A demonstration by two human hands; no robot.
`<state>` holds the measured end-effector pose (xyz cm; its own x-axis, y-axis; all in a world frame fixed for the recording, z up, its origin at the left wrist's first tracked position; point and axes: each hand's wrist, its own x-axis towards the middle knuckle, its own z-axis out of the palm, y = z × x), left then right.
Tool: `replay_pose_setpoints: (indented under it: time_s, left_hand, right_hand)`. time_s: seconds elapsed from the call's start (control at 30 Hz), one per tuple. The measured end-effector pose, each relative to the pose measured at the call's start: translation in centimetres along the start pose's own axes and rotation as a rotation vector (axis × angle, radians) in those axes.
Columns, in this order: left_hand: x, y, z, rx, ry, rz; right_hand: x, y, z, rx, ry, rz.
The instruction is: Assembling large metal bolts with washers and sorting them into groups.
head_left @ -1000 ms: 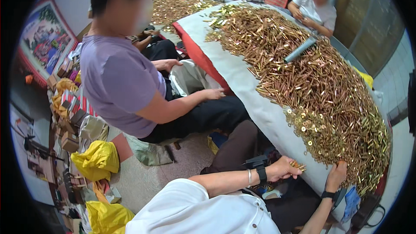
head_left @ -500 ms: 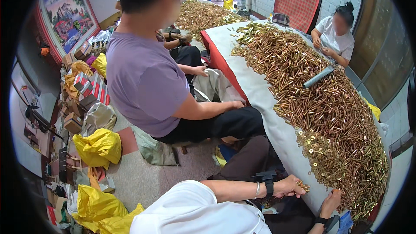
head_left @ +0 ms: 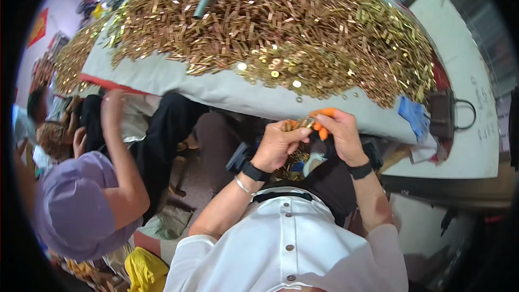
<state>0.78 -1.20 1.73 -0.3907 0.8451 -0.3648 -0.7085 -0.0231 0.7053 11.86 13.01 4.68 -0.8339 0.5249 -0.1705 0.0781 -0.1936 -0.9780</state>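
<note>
Right hand (head_left: pixel 344 132) moved from washers (head_left: pixel 311 70) to meet left hand (head_left: pixel 278 144); left curled closed on brass pieces (head_left: pixel 309 123), right pinching at one, just before the front edge of the surface (head_left: pixel 170 75). Work now two-handed.

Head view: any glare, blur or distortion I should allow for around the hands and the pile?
Head view: bright glints wash out some washers; head view: fisheye bending bows the pale table cover and the rim goes black; head view: the co-worker's raised hand looks smeared; head view: the metal pieces between left hand and right hand lack fine detail.
</note>
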Motion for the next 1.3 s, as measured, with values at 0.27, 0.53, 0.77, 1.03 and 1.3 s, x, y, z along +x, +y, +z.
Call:
replay_pose_setpoints:
  time_s: [0.27,0.53,0.77,1.03,1.3]
  left_hand:
    - [0.3,-1.2,1.6,0.008,-0.004,-0.017]
    - [0.0,-1.5,1.2,0.117,-0.021,-0.039]
    - [0.1,-1.3,1.3,0.102,-0.056,-0.102]
    - [1.5,-1.9,1.3,0.095,-0.036,-0.084]
    - [2.8,-2.4,-0.6,0.097,0.036,-0.030]
  right_hand:
    - [-1.6,1.1,-1.7,0.057,0.027,0.047]
    - [-1.5,-0.2,-2.4,-0.238,-0.029,0.122]
    - [-1.6,-0.2,-2.6,-0.285,-0.039,0.201]
    - [-1.4,2.7,-3.1,-0.073,-0.026,0.056]
    - [1.5,2.6,-7.6,-0.422,0.473,-0.053]
